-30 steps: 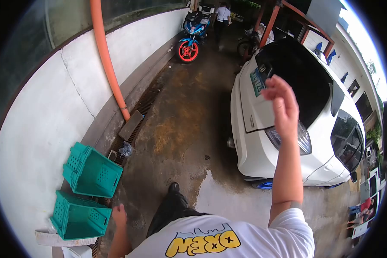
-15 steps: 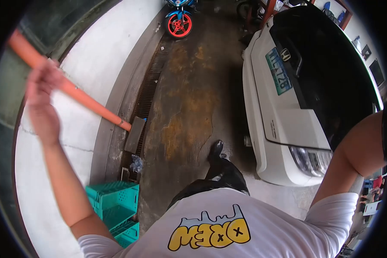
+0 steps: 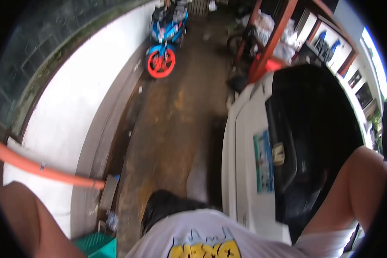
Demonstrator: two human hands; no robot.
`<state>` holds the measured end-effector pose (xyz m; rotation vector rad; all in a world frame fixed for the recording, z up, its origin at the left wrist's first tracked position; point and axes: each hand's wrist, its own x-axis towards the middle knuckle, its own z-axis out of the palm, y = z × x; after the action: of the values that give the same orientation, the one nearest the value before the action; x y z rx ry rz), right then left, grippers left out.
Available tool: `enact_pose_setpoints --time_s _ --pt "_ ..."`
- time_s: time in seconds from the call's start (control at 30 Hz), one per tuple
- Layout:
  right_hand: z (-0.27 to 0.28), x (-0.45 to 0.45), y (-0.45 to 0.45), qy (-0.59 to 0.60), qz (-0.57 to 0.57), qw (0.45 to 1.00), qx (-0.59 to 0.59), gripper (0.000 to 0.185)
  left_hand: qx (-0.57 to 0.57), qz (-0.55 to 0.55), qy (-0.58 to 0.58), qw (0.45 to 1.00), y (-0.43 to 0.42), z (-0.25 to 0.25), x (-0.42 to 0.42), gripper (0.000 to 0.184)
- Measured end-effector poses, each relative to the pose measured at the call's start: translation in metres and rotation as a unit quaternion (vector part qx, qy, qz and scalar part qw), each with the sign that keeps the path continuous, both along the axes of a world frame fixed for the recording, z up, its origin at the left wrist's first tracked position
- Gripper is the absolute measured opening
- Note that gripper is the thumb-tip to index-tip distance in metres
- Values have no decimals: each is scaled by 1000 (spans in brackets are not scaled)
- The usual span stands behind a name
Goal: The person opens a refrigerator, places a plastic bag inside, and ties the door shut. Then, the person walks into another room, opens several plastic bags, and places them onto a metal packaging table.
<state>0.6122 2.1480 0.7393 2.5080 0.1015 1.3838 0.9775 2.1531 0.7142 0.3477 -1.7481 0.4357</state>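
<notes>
Neither of my hands shows; only my bent arms do. On the left my forearm and upper arm fold up at the frame's edge, with the hand hidden beyond it. An orange pipe on the white wall lies just above that arm. At the right my other arm bends sharply in front of the dark rear window of a white car, and its hand is also out of sight. My white printed shirt fills the bottom middle.
A blue motorcycle with a red front wheel stands by the wall ahead. A stained concrete lane runs between wall and car. Green crates sit at lower left. Red posts and bags are beyond the car.
My left hand was open near the orange pipe and has gone out of view as the arm folded. The camera view has tilted up, showing more of the motorcycle and the far end.
</notes>
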Motion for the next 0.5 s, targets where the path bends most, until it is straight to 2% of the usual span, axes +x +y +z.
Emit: enact_pose_setpoints --time_s 0.27,0.37,0.5 --pt "-34 15 -258 10 18 999 -26 54 -62 -68 90 992 -267 -83 -22 90" --pt "-29 28 -364 9 2 1000 -28 52 -74 -101 105 987 -386 -80 -14 89" --pt "0 28 -483 1 -38 999 -28 51 -87 -161 110 977 -533 -43 -22 87"
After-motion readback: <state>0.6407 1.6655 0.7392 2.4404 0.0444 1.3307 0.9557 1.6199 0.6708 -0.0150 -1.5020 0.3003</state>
